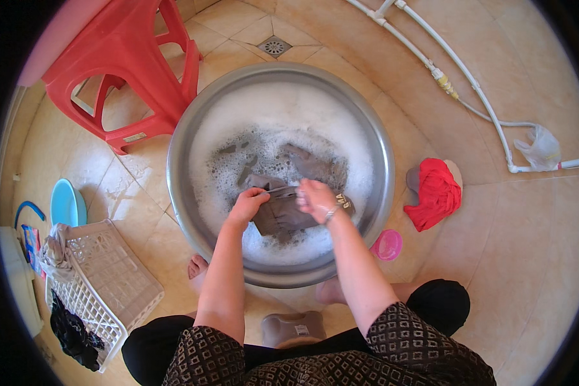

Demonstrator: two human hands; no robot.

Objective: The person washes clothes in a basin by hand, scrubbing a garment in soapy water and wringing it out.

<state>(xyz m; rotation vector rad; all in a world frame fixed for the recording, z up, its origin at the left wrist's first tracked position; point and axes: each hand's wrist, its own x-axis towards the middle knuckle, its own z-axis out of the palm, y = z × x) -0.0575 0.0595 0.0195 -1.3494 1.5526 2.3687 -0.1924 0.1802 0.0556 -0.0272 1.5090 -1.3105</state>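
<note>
A wide metal basin [173,193] of foamy water stands on the floor in front of me. Over its middle, a wet dark grey garment [282,214] hangs partly in the suds and bears light lettering at its right end. My left hand [247,205] pinches the garment's upper edge between thumb and fingers. To its right, my right hand [317,199] is closed on the same edge, with a bracelet at the wrist. More grey cloth [313,164] lies half under the foam beyond my hands. White suds [289,101] cover the far side of the water.
At the far left stands a red plastic stool [120,53]. A blue bowl [68,202] and a white laundry basket [111,280] with clothes over its rim sit left. Right are a red cloth [434,193], a pink cup [388,244] and white pipes [482,96]. A floor drain [274,47] lies beyond the basin.
</note>
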